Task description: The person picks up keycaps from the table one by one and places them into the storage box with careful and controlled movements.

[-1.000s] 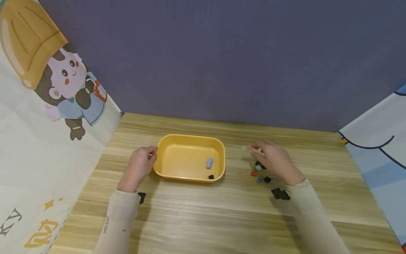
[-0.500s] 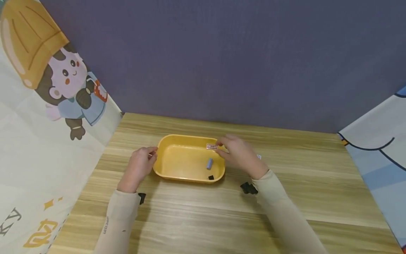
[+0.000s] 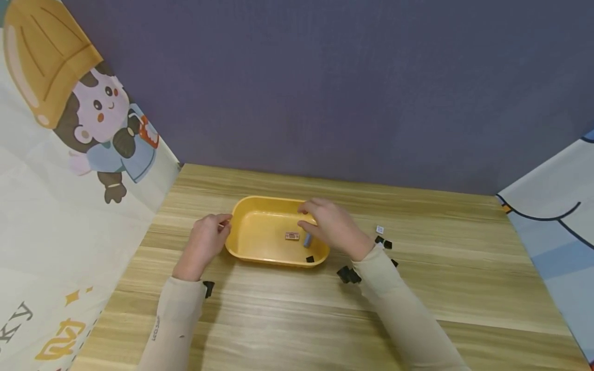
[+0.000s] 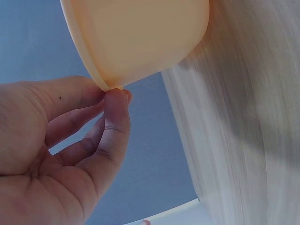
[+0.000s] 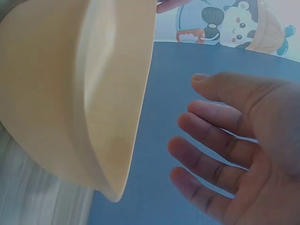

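Observation:
A yellow plastic basin (image 3: 278, 260) sits on the wooden table. My left hand (image 3: 207, 238) pinches its left rim; the left wrist view shows thumb and fingertips meeting on the basin's edge (image 4: 89, 56). Over the basin's right end, my right hand (image 3: 333, 226) has its fingers spread and holds nothing. Beneath it, inside the basin, lie a small printed pinkish tile (image 3: 292, 236), a lavender cylinder (image 3: 308, 240) partly covered by the hand, and a black piece (image 3: 310, 259). In the right wrist view, the right hand (image 5: 234, 140) is apart from the basin wall (image 5: 117, 108).
Right of the basin on the table (image 3: 441, 288) lie a white square tile (image 3: 379, 229) and some small black pieces (image 3: 383, 242), partly hidden by the right sleeve. A dark blue-grey backdrop (image 3: 334, 103) rises behind the table. A printed cartoon sheet (image 3: 46, 206) hangs at the left.
My right hand has moved left from the loose pieces to above the basin and let go of the printed tile, which now lies inside. The left hand has stayed on the rim.

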A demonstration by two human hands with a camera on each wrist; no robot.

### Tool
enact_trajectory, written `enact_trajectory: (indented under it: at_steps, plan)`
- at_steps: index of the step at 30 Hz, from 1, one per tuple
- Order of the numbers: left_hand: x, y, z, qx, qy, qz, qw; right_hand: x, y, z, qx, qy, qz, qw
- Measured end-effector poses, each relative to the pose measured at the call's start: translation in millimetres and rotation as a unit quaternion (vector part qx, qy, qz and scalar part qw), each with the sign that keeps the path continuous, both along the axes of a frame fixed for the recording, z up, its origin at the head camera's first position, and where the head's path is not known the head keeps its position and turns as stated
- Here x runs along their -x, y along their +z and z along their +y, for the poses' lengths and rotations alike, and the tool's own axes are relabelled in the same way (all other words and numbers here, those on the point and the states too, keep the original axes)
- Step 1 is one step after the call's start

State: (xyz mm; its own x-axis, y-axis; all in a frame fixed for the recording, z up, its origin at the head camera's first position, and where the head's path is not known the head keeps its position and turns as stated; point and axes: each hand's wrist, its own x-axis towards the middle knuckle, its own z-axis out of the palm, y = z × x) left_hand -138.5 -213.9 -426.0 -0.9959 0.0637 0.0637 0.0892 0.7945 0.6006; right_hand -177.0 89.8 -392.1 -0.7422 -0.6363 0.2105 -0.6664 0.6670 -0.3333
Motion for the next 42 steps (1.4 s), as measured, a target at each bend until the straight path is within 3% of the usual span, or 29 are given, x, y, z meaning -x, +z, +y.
enact_trajectory:
  at_steps: [7, 11, 17, 23, 30, 42]
  plan:
    - [0.8, 1.0, 0.4, 0.002, 0.004, -0.002, 1.0000, -0.5, 0.7, 15.3, 0.010, 0.001, 0.014, 1.000]
    - [1.0, 0.6, 0.8, 0.004, 0.003, -0.005, 1.0000, -8.1, 10.0, 38.7, 0.010, -0.016, 0.033, 0.999]
    - [-0.3, 2.3, 0.8, 0.003, 0.003, -0.008, 1.0000, -21.3, 16.2, 85.9, -0.009, -0.062, 0.024, 0.998]
    - [-0.9, 2.0, 0.7, 0.001, 0.003, -0.004, 1.0000, -23.5, 0.6, 130.2, -0.035, -0.096, 0.007, 0.995]
    - [-1.4, 1.3, 0.8, 0.001, 0.004, -0.006, 1.0000, -25.4, -26.5, 172.1, -0.054, -0.155, -0.063, 0.984]
    - [-1.3, 0.4, 0.7, 0.004, 0.002, -0.005, 1.0000, -23.8, -69.2, 199.2, -0.065, -0.178, -0.119, 0.975]
